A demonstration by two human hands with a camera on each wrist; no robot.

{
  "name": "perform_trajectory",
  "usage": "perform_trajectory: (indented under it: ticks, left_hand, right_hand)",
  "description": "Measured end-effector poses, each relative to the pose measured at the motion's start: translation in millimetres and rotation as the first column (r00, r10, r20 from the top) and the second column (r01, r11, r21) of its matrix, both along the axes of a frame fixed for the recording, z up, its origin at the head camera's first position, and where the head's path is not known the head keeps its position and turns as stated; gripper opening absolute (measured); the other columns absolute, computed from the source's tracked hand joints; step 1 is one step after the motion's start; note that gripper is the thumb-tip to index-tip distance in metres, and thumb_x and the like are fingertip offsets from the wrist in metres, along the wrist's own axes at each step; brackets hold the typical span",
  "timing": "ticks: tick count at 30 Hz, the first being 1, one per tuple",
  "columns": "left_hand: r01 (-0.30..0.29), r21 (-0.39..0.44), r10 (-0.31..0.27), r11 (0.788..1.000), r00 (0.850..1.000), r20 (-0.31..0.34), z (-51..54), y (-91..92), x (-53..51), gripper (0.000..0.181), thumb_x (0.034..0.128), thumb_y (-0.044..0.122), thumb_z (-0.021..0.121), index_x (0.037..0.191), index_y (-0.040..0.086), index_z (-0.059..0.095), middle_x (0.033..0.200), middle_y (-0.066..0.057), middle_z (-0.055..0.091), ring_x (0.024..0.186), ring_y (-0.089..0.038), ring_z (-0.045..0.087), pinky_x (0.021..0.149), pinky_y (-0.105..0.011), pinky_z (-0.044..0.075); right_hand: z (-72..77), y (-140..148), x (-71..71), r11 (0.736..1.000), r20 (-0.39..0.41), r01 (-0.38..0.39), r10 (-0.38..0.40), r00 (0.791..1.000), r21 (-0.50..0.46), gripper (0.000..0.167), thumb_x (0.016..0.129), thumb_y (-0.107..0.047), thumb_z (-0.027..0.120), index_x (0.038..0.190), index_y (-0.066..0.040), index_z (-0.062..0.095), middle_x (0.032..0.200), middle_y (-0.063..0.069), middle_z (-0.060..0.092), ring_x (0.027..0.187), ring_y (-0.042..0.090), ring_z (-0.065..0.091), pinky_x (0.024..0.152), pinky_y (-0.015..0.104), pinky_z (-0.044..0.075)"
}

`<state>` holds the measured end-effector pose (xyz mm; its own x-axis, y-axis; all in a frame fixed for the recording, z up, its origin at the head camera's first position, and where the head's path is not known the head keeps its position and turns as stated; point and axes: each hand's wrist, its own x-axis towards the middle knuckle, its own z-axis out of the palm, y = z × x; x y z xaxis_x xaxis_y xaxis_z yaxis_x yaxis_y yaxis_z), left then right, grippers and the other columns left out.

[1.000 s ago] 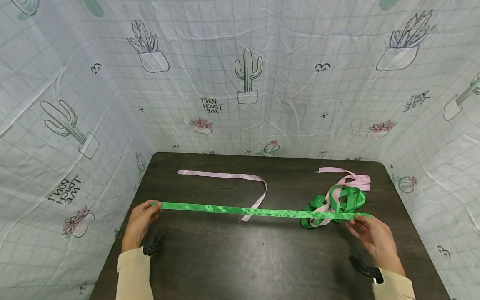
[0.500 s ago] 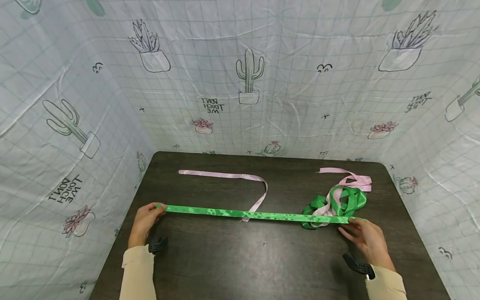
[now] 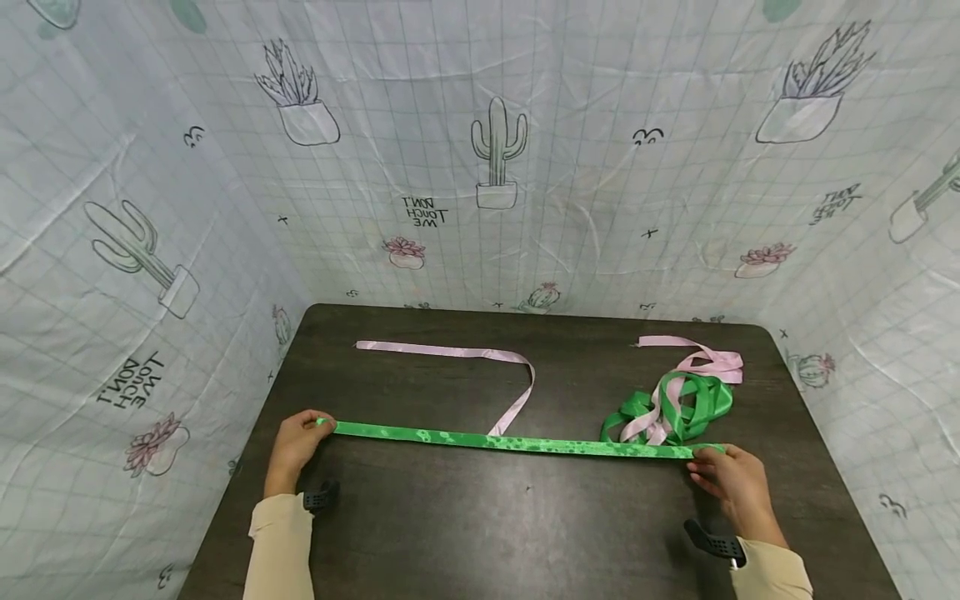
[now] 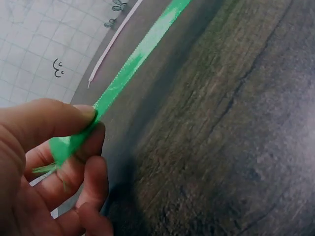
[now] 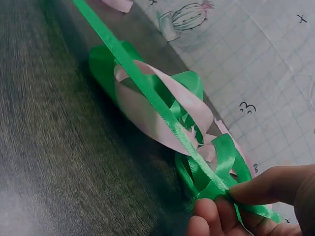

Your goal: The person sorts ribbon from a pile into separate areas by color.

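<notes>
A green satin ribbon is stretched nearly straight between both hands, above the table. At its left end my left hand pinches it between thumb and forefinger; a frayed tip pokes out past the fingers in the left wrist view. My right hand pinches the other end, and a short tail sticks out beyond the grip. Behind the ribbon's right part lies a loose heap of green ribbon tangled with pink ribbon. A separate pink ribbon lies behind the middle, bent downward, its near end hidden by the green one.
The dark wooden table has rounded far corners. A white curtain printed with a grid and potted cacti hangs along its back and sides.
Both hands have drawn the taut green ribbon nearer to the body. The left hand has also shifted slightly right. The ribbons lying on the table have stayed put.
</notes>
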<state>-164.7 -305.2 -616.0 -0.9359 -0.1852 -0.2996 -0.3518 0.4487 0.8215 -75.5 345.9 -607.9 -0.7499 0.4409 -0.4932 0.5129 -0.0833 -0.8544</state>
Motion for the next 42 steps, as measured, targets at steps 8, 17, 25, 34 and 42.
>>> perform_trajectory:
  ticks: [8, 17, 25, 34, 42]
  left_hand:
    - [-0.005, -0.068, 0.003, 0.998, 0.999, -0.038, 0.5, 3.0, -1.0, 0.020, 0.0992, 0.012, 0.068, 0.111, -0.004, 0.070, 0.092, -0.007, 0.063, 0.083, -0.019, 0.052, 0.074, -0.033, 0.042]
    - [0.025, -0.176, -0.041, 0.984, 0.995, -0.088, 6.0, 5.1, -3.6, 0.022, 0.1001, 0.013, 0.065, 0.115, -0.004, 0.068, 0.115, -0.024, 0.068, 0.101, -0.033, 0.062, 0.084, -0.042, 0.049]
    - [0.119, -0.235, -0.157, 0.965, 0.976, -0.154, 16.6, 39.4, -16.7, 0.019, 0.0995, 0.009, 0.068, 0.115, -0.002, 0.069, 0.126, -0.027, 0.066, 0.120, -0.044, 0.061, 0.103, -0.061, 0.047]
    - [0.285, -0.215, -0.326, 0.934, 0.928, -0.182, 15.2, 93.8, -24.8, 0.015, 0.0977, 0.010, 0.072, 0.112, 0.005, 0.072, 0.125, -0.021, 0.066, 0.119, -0.041, 0.063, 0.103, -0.059, 0.049]
    - [0.299, -0.187, -0.332, 0.936, 0.925, -0.186, 9.7, 110.4, -23.0, 0.014, 0.0977, 0.013, 0.073, 0.111, 0.007, 0.073, 0.123, -0.018, 0.067, 0.120, -0.038, 0.063, 0.105, -0.057, 0.049]
  right_hand:
    - [-2.0, -1, -2.6, 0.983, 0.003, 0.015, -0.015, 1.000, 0.185, 0.011, 0.099, -0.004, 0.059, 0.106, 0.005, 0.061, 0.075, -0.008, 0.064, 0.067, 0.004, 0.067, 0.063, 0.025, 0.060]
    - [13.9, 0, -11.5, 0.806, -0.024, 0.020, -0.007, 1.000, 0.591, 0.022, 0.096, -0.012, 0.065, 0.109, 0.006, 0.064, 0.080, 0.005, 0.061, 0.070, 0.013, 0.053, 0.057, 0.028, 0.044]
    - [33.7, -48, -38.7, 0.618, -0.275, 0.107, 0.182, 0.944, 0.779, 0.013, 0.087, 0.002, 0.066, 0.099, 0.008, 0.069, 0.095, 0.029, 0.067, 0.086, 0.041, 0.063, 0.071, 0.043, 0.042]
    - [16.5, -143, -78.0, 0.425, -0.256, -0.107, 0.708, 0.658, 0.899, 0.015, 0.083, 0.010, 0.072, 0.096, 0.003, 0.067, 0.094, 0.019, 0.065, 0.089, 0.039, 0.064, 0.077, 0.054, 0.052]
    - [-5.6, -192, -99.7, 0.537, -0.094, -0.253, 0.536, 0.839, 0.805, 0.012, 0.085, -0.012, 0.074, 0.086, -0.004, 0.065, 0.086, 0.014, 0.064, 0.075, 0.030, 0.061, 0.066, 0.046, 0.049]
